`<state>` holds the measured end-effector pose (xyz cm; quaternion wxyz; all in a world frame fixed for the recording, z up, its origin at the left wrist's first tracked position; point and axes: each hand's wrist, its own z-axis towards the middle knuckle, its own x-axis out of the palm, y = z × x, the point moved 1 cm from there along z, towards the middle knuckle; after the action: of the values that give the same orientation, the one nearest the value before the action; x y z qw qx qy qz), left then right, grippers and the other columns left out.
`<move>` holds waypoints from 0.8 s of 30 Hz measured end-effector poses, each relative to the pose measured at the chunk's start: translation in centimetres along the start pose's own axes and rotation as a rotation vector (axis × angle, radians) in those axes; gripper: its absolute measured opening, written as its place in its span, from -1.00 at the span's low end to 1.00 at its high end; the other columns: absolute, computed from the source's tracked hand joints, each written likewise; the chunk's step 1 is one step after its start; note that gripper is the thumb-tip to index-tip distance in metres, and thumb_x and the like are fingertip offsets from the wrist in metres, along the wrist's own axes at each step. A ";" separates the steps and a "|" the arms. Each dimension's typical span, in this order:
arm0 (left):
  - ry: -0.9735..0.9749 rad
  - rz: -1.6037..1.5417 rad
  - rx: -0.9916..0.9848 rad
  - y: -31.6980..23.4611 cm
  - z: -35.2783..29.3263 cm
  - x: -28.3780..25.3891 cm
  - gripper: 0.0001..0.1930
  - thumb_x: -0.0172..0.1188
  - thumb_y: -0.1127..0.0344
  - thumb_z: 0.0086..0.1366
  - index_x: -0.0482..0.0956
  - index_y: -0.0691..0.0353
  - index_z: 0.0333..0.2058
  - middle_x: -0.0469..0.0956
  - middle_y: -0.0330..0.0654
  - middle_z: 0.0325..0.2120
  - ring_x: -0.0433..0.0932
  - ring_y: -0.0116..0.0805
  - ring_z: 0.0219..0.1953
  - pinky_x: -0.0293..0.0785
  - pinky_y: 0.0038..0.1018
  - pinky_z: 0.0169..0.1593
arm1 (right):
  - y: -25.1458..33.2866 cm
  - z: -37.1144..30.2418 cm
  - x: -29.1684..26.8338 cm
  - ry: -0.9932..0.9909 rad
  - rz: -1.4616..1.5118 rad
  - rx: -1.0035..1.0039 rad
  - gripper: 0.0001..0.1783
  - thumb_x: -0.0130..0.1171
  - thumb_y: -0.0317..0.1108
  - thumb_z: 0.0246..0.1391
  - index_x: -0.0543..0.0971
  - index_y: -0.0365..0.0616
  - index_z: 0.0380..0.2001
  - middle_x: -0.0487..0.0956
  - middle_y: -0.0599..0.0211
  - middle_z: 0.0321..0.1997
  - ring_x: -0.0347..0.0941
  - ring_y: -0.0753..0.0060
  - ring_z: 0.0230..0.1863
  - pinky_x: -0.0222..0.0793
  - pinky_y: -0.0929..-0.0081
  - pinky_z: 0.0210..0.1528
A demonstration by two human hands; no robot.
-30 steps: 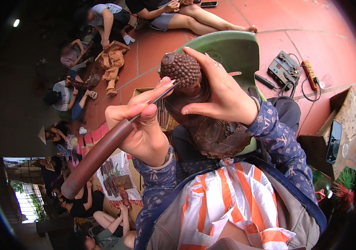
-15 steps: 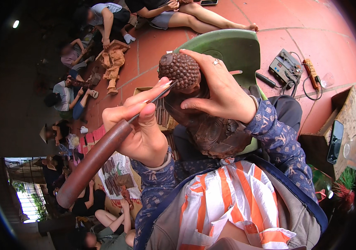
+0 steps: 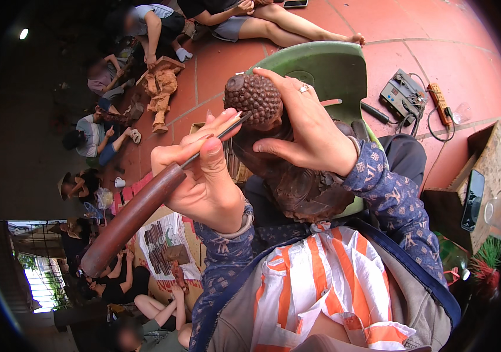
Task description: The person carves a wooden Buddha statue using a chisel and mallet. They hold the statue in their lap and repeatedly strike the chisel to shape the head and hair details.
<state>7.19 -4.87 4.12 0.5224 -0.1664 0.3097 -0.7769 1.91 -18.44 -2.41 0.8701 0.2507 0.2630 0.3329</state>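
A dark brown carved wooden statue (image 3: pixel 306 196) rests at my lap, its head (image 3: pixel 252 101) covered in rows of round curls. My right hand (image 3: pixel 309 126), wearing a ring, is wrapped round the right side and back of the head and steadies it. Between the thumb and fingers of my left hand (image 3: pixel 203 182) is a carving chisel (image 3: pixel 136 220) with a thick reddish-brown handle and a thin metal blade. The blade's tip meets the lower left edge of the curls, close to my fingertips. Part of the statue's face and shoulder is hidden by my hands.
Behind the statue stands a green plastic chair (image 3: pixel 332 64). To the right are a control box (image 3: pixel 404 97) with cables, an orange power strip (image 3: pixel 438 101) and a wooden box (image 3: pixel 488 158) bearing a phone (image 3: pixel 472 199). More chisels (image 3: pixel 158 246) lie at left; several people sit beyond.
My left hand has shifted slightly right, and the chisel's handle end has swung up a little. The blade tip stays at the curls. My right hand and the statue hold nearly still.
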 end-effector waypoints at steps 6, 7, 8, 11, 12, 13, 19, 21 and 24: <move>-0.082 -0.031 -0.087 0.2 -0.5 0.7 -0.77 0.10 0.40 0.34 0.18 0.30 -0.33 0.60 0.27 -0.33 0.64 0.03 -0.21 0.43 -0.10 0.08 | -0.2 -0.2 0.4 -0.014 -0.015 -0.003 0.04 0.43 -0.26 -0.25 0.10 -0.27 0.28 0.39 0.01 0.07 0.28 -0.06 0.12 0.09 0.14 0.16; -0.099 -0.035 -0.103 0.3 -0.5 0.7 -0.78 0.09 0.41 0.34 0.19 0.29 -0.34 0.59 0.27 -0.34 0.63 0.04 -0.21 0.47 -0.11 0.06 | -0.1 -0.2 0.4 -0.014 -0.014 -0.004 0.04 0.44 -0.26 -0.25 0.10 -0.26 0.28 0.40 0.01 0.07 0.29 -0.05 0.12 0.09 0.14 0.16; -0.101 -0.116 -0.167 0.4 -0.5 0.4 -0.79 0.08 0.42 0.34 0.20 0.29 -0.34 0.59 0.25 -0.35 0.63 0.05 -0.20 0.50 -0.13 0.02 | -0.1 -0.1 0.3 -0.013 -0.012 -0.004 0.04 0.44 -0.25 -0.25 0.11 -0.26 0.28 0.40 0.02 0.07 0.29 -0.04 0.12 0.09 0.14 0.17; -0.083 -0.317 -0.305 0.8 -0.1 -0.6 -0.80 0.08 0.42 0.34 0.21 0.28 -0.35 0.59 0.21 -0.39 0.63 0.08 -0.20 0.60 -0.17 -0.07 | -0.5 0.0 -0.1 0.003 0.036 -0.013 0.02 0.44 -0.23 -0.25 0.13 -0.24 0.27 0.40 0.04 0.08 0.30 0.00 0.12 0.10 0.16 0.17; -0.064 -0.354 -0.313 0.8 -0.1 -0.9 -0.80 0.09 0.42 0.34 0.21 0.27 -0.35 0.58 0.20 -0.40 0.62 0.08 -0.19 0.62 -0.18 -0.09 | -0.5 -0.1 -0.2 0.007 0.028 -0.007 0.01 0.43 -0.22 -0.24 0.14 -0.23 0.27 0.40 0.05 0.08 0.31 0.01 0.13 0.09 0.16 0.18; -0.047 -0.387 -0.323 0.7 -0.1 -1.1 -0.80 0.09 0.42 0.34 0.21 0.27 -0.35 0.58 0.19 -0.40 0.62 0.09 -0.19 0.64 -0.20 -0.12 | -0.5 -0.1 -0.2 0.012 0.024 -0.001 0.00 0.43 -0.22 -0.24 0.15 -0.23 0.27 0.40 0.06 0.09 0.31 0.02 0.14 0.09 0.17 0.18; -0.076 -0.138 -0.068 0.5 0.2 -2.0 -0.76 0.09 0.36 0.35 0.18 0.29 -0.36 0.56 0.27 -0.38 0.62 0.06 -0.24 0.57 -0.09 -0.04 | -0.5 -0.2 -0.3 0.029 0.014 0.009 -0.01 0.43 -0.18 -0.22 0.16 -0.22 0.26 0.39 0.05 0.13 0.28 0.03 0.20 0.08 0.17 0.21; -0.048 -0.108 -0.007 0.5 0.3 -2.0 -0.75 0.10 0.35 0.35 0.18 0.30 -0.36 0.56 0.27 -0.38 0.62 0.05 -0.24 0.55 -0.09 -0.03 | -0.7 -0.2 -0.3 0.029 0.016 0.011 -0.02 0.43 -0.18 -0.22 0.17 -0.22 0.26 0.39 0.05 0.14 0.28 0.03 0.20 0.08 0.17 0.21; -0.031 -0.099 0.000 0.4 0.3 -2.1 -0.73 0.11 0.33 0.34 0.18 0.30 -0.35 0.57 0.28 -0.36 0.62 0.03 -0.25 0.56 -0.14 -0.07 | -0.6 -0.2 -0.1 0.033 0.022 0.010 -0.02 0.43 -0.17 -0.22 0.17 -0.22 0.26 0.39 0.05 0.14 0.28 0.03 0.20 0.08 0.18 0.22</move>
<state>8.49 -3.19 4.26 0.4880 -0.1935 0.2930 -0.7991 2.00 -18.83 -2.84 0.8607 0.2524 0.2761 0.3453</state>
